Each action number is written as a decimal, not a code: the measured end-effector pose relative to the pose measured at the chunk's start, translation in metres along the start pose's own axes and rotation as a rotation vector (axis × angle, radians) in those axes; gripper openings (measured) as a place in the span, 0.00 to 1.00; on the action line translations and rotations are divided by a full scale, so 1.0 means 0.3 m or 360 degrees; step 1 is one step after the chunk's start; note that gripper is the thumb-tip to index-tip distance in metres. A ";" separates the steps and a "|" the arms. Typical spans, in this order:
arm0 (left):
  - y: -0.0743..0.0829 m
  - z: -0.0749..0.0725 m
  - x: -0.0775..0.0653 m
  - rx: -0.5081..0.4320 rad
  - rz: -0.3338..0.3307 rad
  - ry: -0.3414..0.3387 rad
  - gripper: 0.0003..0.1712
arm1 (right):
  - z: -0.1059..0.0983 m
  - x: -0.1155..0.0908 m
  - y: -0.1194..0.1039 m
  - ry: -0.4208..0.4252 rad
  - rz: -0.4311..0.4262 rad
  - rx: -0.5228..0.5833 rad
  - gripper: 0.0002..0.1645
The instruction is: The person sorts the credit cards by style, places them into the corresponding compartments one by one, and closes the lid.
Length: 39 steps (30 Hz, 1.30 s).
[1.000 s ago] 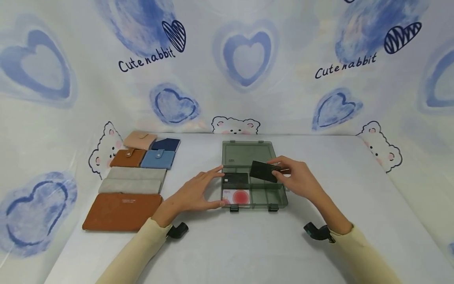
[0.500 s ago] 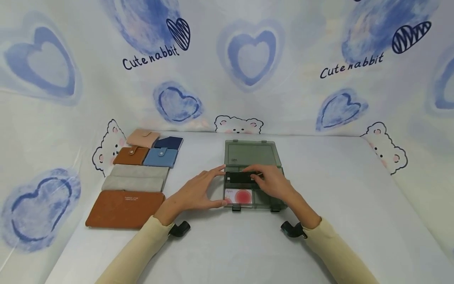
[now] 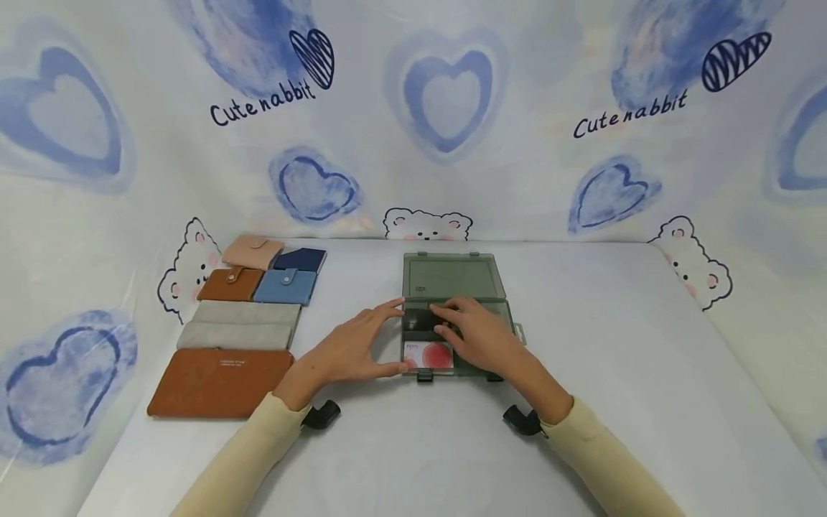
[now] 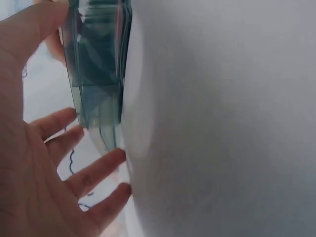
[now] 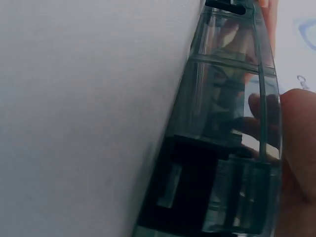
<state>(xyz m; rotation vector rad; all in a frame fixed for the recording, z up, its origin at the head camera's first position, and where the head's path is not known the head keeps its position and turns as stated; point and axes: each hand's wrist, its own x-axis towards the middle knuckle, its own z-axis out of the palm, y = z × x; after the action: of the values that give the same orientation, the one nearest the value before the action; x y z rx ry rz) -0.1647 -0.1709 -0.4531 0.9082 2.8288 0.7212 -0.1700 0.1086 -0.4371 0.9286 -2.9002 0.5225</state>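
Observation:
A green see-through compartment box [image 3: 474, 370] lies with its lid [image 3: 452, 276] folded back. My left hand [image 3: 352, 352] spreads along the box's left side, thumb at the front corner and fingertips at the rear part. Inside the back left compartment is a black card [image 3: 418, 320]. My right hand [image 3: 481, 334] reaches over the box and pinches this card near its right end, index finger behind and thumb in front; the hand covers that end. A white card with a red circle [image 3: 429, 355] lies in the front left compartment. The right wrist view shows the box's clear wall [image 5: 227, 94].
To the left lie a large brown wallet [image 3: 220, 384], a grey folded wallet [image 3: 239, 324], a small brown wallet [image 3: 230, 284], a blue one [image 3: 285, 286], a pink one [image 3: 252, 252] and a navy one [image 3: 300, 260]. Patterned cloth [image 3: 517, 143] hangs behind the white table.
My right hand has moved left and down with the black card, from above the box's middle into the back left compartment. The left hand stays at the box's side.

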 end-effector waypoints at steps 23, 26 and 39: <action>-0.058 -0.208 0.246 -0.0977 -0.0569 0.0041 0.44 | -0.172 0.019 0.259 -0.0082 0.0573 0.0889 0.42; -0.079 -0.164 0.266 -0.1261 -0.0689 -0.0021 0.48 | -0.164 0.007 0.290 -0.0134 0.0715 0.1068 0.44; -0.087 -0.085 0.300 -0.1826 -0.0851 0.0102 0.42 | -0.111 -0.007 0.368 -0.0066 0.0913 0.2073 0.44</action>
<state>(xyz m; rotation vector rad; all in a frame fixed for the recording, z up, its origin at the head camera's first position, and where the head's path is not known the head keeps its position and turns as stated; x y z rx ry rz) -0.2578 -0.1487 -0.4370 -0.0588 1.9154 1.8870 -0.2332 0.2050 -0.4394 -0.0030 -2.5368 2.5402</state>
